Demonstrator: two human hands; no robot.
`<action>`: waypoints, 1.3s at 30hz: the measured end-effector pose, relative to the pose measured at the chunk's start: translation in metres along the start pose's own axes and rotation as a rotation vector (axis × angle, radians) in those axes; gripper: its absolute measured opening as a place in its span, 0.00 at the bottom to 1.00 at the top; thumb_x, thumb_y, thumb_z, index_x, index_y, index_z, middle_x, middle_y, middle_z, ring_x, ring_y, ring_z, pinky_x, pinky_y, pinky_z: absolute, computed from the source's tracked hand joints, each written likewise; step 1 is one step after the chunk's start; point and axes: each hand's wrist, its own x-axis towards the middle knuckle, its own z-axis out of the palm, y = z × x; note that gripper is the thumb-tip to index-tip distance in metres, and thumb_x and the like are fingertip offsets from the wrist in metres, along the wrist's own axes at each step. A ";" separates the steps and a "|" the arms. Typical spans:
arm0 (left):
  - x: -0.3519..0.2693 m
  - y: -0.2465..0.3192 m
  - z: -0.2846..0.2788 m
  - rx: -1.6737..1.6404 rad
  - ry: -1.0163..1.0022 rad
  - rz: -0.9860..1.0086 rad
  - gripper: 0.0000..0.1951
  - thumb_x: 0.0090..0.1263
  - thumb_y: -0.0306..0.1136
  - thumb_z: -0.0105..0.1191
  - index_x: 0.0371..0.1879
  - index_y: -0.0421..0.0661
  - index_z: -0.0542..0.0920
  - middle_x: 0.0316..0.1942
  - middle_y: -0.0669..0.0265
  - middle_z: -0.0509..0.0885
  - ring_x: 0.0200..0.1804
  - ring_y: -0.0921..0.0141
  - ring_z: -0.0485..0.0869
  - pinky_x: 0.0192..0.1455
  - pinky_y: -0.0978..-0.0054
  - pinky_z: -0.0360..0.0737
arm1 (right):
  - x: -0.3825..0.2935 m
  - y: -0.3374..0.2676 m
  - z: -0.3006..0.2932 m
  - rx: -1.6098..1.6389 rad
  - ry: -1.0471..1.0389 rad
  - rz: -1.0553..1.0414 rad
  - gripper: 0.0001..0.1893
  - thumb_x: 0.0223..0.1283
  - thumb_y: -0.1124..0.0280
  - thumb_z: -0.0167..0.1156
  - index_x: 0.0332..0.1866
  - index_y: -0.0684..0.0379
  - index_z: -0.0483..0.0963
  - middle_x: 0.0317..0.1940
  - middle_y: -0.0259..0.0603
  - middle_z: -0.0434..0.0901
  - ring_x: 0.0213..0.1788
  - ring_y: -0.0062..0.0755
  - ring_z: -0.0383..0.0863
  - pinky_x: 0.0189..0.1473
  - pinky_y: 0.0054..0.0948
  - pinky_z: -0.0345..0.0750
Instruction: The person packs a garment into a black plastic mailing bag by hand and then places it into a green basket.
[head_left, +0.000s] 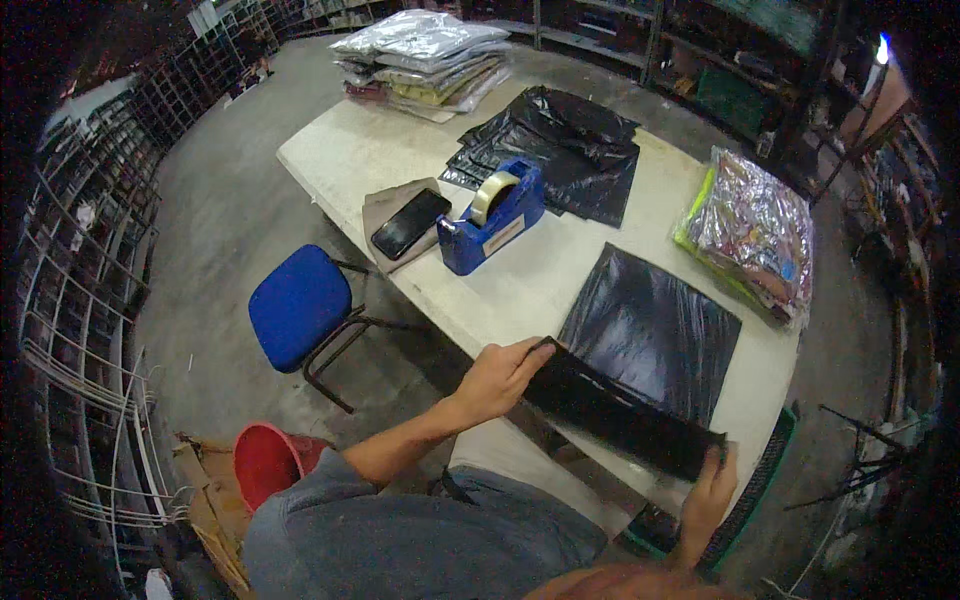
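My left hand pinches the upper left corner of a black plastic bag, and my right hand grips its opposite corner. Between them a dark band of the bag is stretched along the table's near edge. The rest of the black plastic lies flat on the white table; whether it is one piece with the held band I cannot tell. Beyond it stands a blue tape dispenser with a roll of tape, beside a black smartphone on a brownish flat piece. More black plastic bags lie behind the dispenser.
Plastic-wrapped packets are stacked at the table's far end; others lie at its right edge. A blue chair and a red bucket stand to the left on the floor. Metal racks line the left side.
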 end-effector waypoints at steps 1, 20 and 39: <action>-0.005 0.000 -0.002 0.039 -0.013 -0.014 0.18 0.83 0.42 0.46 0.51 0.39 0.82 0.29 0.44 0.81 0.31 0.49 0.82 0.37 0.58 0.76 | -0.002 0.005 0.000 -0.028 -0.082 0.014 0.17 0.79 0.62 0.50 0.44 0.69 0.73 0.31 0.49 0.78 0.35 0.43 0.73 0.43 0.42 0.71; -0.007 0.006 0.000 -0.068 -0.083 0.005 0.18 0.83 0.43 0.45 0.52 0.40 0.80 0.41 0.42 0.83 0.44 0.44 0.83 0.48 0.58 0.78 | -0.001 0.024 -0.012 0.001 -0.058 0.092 0.25 0.79 0.59 0.52 0.64 0.75 0.70 0.52 0.55 0.81 0.54 0.41 0.78 0.60 0.36 0.72; -0.013 0.006 0.007 -0.081 -0.146 -0.225 0.21 0.84 0.43 0.43 0.50 0.36 0.83 0.36 0.55 0.86 0.39 0.66 0.83 0.49 0.70 0.77 | -0.005 0.019 0.001 -0.051 -0.054 -0.026 0.10 0.76 0.68 0.52 0.45 0.66 0.70 0.25 0.49 0.67 0.29 0.29 0.63 0.33 0.35 0.67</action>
